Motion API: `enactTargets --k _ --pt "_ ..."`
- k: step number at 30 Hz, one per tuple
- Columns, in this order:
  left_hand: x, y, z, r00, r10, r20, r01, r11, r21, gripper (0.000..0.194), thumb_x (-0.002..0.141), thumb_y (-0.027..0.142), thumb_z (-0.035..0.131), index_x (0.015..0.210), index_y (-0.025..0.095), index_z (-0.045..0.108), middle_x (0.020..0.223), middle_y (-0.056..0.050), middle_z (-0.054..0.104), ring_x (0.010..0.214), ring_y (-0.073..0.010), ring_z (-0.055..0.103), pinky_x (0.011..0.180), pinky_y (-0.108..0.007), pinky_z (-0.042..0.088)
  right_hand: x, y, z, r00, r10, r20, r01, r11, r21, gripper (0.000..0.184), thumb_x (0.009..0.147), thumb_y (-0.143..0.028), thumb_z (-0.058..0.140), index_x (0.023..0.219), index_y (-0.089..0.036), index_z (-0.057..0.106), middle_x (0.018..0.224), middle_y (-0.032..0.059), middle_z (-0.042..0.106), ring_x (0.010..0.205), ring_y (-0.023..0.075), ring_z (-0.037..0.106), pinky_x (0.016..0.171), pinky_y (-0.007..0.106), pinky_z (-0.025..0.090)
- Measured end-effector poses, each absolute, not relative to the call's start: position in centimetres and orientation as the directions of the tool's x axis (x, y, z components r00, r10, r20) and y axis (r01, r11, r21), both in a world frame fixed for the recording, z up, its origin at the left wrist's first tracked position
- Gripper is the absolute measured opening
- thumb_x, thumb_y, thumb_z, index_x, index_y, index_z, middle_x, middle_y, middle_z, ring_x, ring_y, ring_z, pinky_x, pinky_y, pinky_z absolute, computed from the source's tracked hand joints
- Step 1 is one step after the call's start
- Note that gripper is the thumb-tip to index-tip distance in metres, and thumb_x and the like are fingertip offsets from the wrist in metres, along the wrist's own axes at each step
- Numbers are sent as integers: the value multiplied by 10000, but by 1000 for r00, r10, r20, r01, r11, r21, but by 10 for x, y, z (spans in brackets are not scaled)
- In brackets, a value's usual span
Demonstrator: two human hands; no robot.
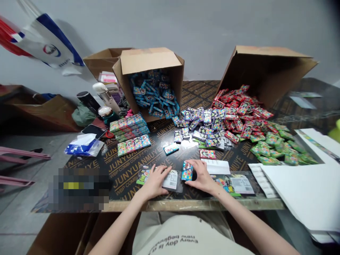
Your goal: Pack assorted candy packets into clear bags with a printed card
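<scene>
My right hand (200, 175) pinches a small blue candy packet (187, 171) upright between thumb and fingers, just above the tabletop. To its left, my left hand (156, 181) lies with fingers spread over a clear printed plastic bag (172, 180), pressing it to the table. Another printed bag (235, 185) is partly under my right wrist. Beyond my hands, a single blue packet (171, 148) and a red packet (207, 154) lie apart on the board. A loose pile of purple packets (202, 122) spreads further back.
A carton (151, 62) of blue packets and a tipped carton (268, 58) spilling red packets (243, 106) stand behind. Green packets (278, 147) lie right, near white sheets (300, 191). Stacked packs (130, 127), bottles (106, 97) and a tissue pack (83, 144) sit left.
</scene>
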State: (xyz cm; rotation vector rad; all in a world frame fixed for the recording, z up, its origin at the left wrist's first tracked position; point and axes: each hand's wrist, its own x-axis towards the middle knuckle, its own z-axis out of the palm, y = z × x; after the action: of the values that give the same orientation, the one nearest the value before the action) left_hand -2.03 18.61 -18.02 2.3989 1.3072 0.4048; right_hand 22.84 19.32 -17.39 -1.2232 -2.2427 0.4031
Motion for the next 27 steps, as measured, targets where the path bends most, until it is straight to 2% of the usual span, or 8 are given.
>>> enactTargets --k 3,8,12,16,19,23,25,27 --pt "-21 187 -187 525 845 96 747 -512 424 952 528 305 725 1358 225 267 1228 -89 489 1143 -255 433 1060 -470 178 227 189 -181 -472 832 292 666 554 -500 765 579 -384 726 1252 -215 405 1180 112 518 1098 294 450 911 446 300" --pt "-15 189 -189 461 865 198 717 -495 491 1007 537 323 717 1385 234 180 1203 -86 497 1122 -281 438 1033 -483 236 225 186 -176 -511 809 291 547 567 -616 733 557 -307 718 1215 -200 413 1168 92 515 1086 259 455 932 414 312" --pt "-13 190 -187 468 858 211 686 -503 525 1022 531 343 729 1386 257 176 1234 -84 480 1131 -286 435 1040 -488 224 230 190 -170 -510 813 280 494 543 -679 776 541 -342 738 1222 -191 398 1186 85 502 1077 235 452 938 386 323" --pt "-8 187 -185 477 854 210 663 -506 552 1049 532 343 733 1394 251 143 1246 -83 479 1137 -282 439 1055 -494 198 234 194 -165 -518 816 258 513 537 -669 773 495 -337 748 1183 -193 428 1160 77 519 1036 238 468 926 388 324" --pt "-5 186 -182 522 830 196 633 -531 564 999 543 327 732 1383 250 196 1272 -85 458 1180 -292 395 1053 -491 214 235 196 -163 -564 779 274 500 586 -638 798 469 -357 757 1180 -201 429 1159 72 532 1042 246 478 942 399 298" --pt "-6 190 -175 458 860 226 627 -493 603 925 581 310 713 1368 246 232 1253 -92 453 1152 -275 410 1000 -448 317 234 192 -165 -465 801 377 564 596 -572 828 558 -461 729 1259 -212 365 1199 101 525 1123 275 448 968 435 254" --pt "-6 193 -173 400 881 254 636 -466 615 903 600 312 700 1367 243 228 1240 -95 450 1130 -267 427 978 -436 343 231 187 -165 -416 815 404 600 579 -552 775 646 -463 679 1292 -222 326 1225 110 517 1159 275 434 987 453 223" --pt "-4 194 -172 386 882 271 640 -467 610 901 597 317 702 1364 243 235 1227 -91 449 1121 -263 432 971 -423 351 229 182 -164 -466 802 375 583 597 -551 675 745 -409 600 1316 -234 286 1246 100 512 1169 250 440 1011 461 187"
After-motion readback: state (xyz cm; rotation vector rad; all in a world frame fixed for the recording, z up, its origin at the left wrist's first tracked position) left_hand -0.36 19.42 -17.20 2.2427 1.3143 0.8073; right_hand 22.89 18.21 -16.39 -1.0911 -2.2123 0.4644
